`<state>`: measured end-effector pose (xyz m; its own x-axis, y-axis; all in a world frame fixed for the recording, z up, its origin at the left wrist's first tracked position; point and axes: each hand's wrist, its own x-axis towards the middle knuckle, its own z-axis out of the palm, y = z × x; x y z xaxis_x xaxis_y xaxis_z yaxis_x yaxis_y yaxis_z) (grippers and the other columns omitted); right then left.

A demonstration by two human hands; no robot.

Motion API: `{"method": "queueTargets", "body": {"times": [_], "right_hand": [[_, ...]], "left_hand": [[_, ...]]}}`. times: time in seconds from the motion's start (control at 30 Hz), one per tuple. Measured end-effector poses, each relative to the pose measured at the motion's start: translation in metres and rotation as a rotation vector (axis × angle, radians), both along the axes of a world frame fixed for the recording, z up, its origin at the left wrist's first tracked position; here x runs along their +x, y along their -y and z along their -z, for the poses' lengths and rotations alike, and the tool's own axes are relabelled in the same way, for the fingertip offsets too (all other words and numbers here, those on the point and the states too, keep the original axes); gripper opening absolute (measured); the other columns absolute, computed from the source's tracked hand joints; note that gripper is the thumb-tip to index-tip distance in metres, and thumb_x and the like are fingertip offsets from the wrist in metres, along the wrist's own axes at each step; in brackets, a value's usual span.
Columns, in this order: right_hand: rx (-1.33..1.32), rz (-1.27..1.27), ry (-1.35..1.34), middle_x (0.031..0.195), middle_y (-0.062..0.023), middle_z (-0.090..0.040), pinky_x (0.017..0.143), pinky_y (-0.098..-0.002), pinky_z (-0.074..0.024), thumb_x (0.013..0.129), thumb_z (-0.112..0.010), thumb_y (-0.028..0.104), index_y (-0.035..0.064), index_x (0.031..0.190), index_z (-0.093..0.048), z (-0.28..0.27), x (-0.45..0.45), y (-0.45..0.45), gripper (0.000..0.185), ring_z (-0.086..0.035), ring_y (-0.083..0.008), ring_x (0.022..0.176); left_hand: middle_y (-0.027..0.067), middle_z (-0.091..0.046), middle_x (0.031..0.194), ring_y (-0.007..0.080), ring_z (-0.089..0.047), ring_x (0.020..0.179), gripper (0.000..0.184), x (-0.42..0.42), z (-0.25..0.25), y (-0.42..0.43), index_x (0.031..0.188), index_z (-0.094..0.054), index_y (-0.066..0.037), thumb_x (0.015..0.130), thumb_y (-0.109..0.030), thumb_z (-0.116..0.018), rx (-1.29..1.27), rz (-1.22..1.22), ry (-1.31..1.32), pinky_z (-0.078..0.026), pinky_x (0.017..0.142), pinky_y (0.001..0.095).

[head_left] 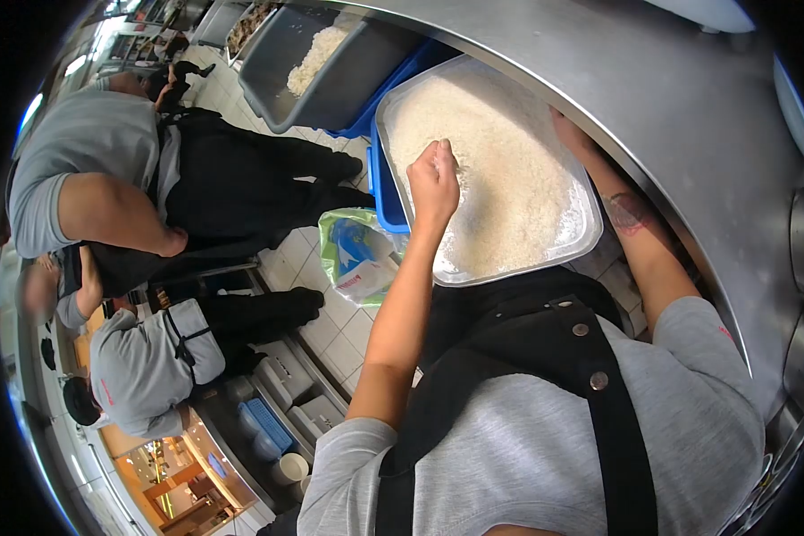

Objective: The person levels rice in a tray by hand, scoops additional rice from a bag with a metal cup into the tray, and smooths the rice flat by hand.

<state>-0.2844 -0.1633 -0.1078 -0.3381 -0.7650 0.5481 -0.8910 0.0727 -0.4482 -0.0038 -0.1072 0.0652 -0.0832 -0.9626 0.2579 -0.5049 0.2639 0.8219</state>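
Note:
A wide metal tray [590, 228] lies in front of me, with a broad layer of dry white rice [509, 196] spread over it. Its bare shiny bottom shows near the lower edge. Above the rice, toward the tray's left side, my left hand [433, 183] is closed in a fist; what it holds, if anything, is hidden. My right hand [568, 129] is at the tray's far right side, beside the steel counter's edge. Its fingers are mostly out of sight, so I cannot tell whether it grips the rim.
Blue bins [386, 192] stand under and beside the tray. Farther away, a grey tub [281, 76] contains clumped white rice [319, 58]. A green-white plastic bag [357, 255] is on the tiled floor. Along my right runs a steel counter [652, 98]. Co-workers [98, 170] stand to my left.

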Motion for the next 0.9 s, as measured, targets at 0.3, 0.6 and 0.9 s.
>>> {"method": "queueTargets", "body": {"times": [0.3, 0.6, 0.9], "right_hand": [[-0.009, 0.012, -0.009, 0.107, -0.0249, -0.065, 0.089, -0.0488, -0.0478, 0.09, -0.06, 0.036, 0.0006, 0.109, -0.065, 0.001, 0.001, -0.001, 0.04, -0.062, -0.0432, 0.101], [-0.03, 0.007, -0.023, 0.108, -0.0251, -0.065, 0.089, -0.049, -0.0475, 0.09, -0.06, 0.036, 0.0005, 0.11, -0.064, 0.0, 0.004, 0.007, 0.041, -0.061, -0.0433, 0.102], [-0.043, 0.024, -0.051, 0.109, -0.0254, -0.065, 0.09, -0.0492, -0.0472, 0.09, -0.06, 0.036, 0.0004, 0.11, -0.064, -0.009, 0.01, 0.016, 0.041, -0.061, -0.0434, 0.103]], "left_hand": [[0.0013, -0.047, 0.066, 0.0091, -0.042, 0.057, 0.019, -0.014, -0.007, -0.007, 0.09, -0.051, -0.001, 0.101, -0.015, -0.045, 0.08, 0.041, -0.146, -0.037, 0.052, 0.0277], [0.0147, -0.054, 0.124, 0.0348, -0.049, 0.121, 0.036, -0.038, 0.033, -0.063, 0.117, -0.057, -0.005, 0.082, -0.013, -0.064, 0.061, 0.641, 0.466, -0.036, 0.099, 0.0573], [0.0022, -0.037, 0.151, 0.0315, -0.023, 0.144, 0.054, -0.03, 0.102, -0.042, 0.144, -0.041, -0.033, 0.092, -0.045, -0.047, -0.208, 0.687, 0.937, -0.006, 0.103, 0.0796]]}}
